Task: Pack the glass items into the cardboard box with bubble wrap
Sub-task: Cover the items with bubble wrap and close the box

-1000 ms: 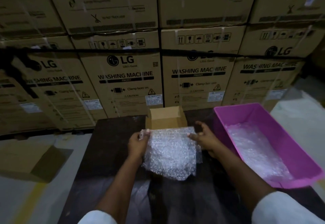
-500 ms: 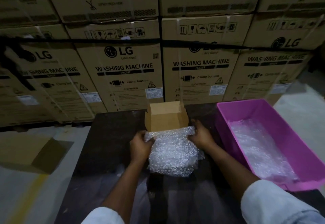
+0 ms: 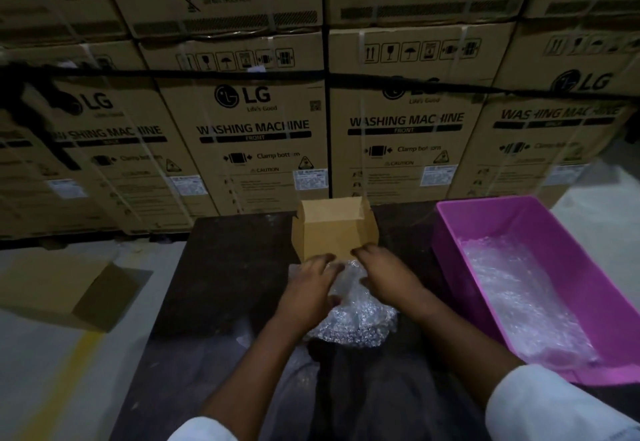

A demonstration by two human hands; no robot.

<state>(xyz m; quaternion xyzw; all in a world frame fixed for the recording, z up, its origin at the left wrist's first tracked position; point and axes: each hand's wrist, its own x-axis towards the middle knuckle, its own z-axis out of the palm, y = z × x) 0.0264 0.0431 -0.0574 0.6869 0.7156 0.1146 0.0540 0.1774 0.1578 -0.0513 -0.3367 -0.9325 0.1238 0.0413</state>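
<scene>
Bubble wrap lies bunched up in a lump on the dark bench, right in front of the small cardboard box. The box stands open at the far side of the bench, and the lump touches its near edge. Both hands are on top of the lump. The left hand lies over the left side with its fingers bent down onto the wrap. The right hand lies over the right side, and its fingers curl over the top near the box. The two hands are close together, almost touching. If there is glass inside the wrap, it is hidden.

A pink tub sits on the right side of the bench, and more clear wrap lies inside it. Big brown boxes with "WASHING MACHINE" on them are stacked behind the bench. A flat piece of cardboard lies on the floor to the left. White sleeves show at the bottom.
</scene>
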